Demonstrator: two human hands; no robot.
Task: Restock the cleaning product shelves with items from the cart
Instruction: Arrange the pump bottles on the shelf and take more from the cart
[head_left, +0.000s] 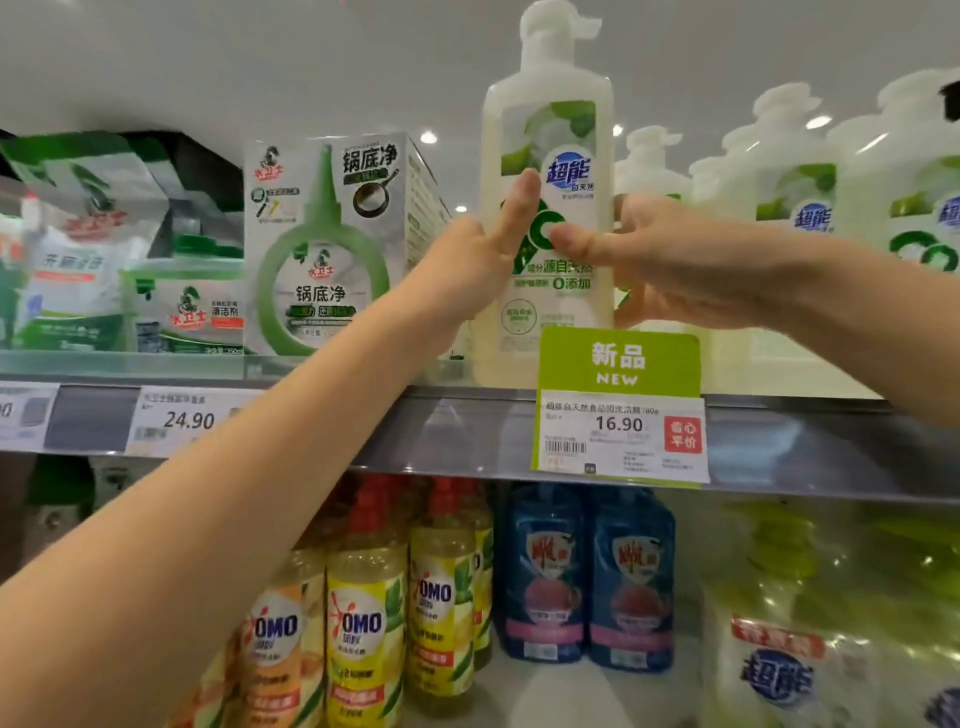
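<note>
A tall pale pump bottle with a green-and-white label (550, 130) stands upright at the front edge of the top shelf (467, 410). Both my hands hold it at mid-height. My left hand (483, 260) grips its left side, thumb lying across the label. My right hand (670, 260) grips the right side, its thumb pressed on the label front and its fingers reaching round behind the bottle. The bottle's foot is partly hidden by a green "NEW" price tag (618, 405).
Several matching pump bottles (800, 182) stand to the right on the same shelf. A grey-green carton (332, 244) and pouches (78, 249) fill the left. Below are yellow OMO bottles (363, 613), blue bottles (587, 571) and a refill bag (810, 649).
</note>
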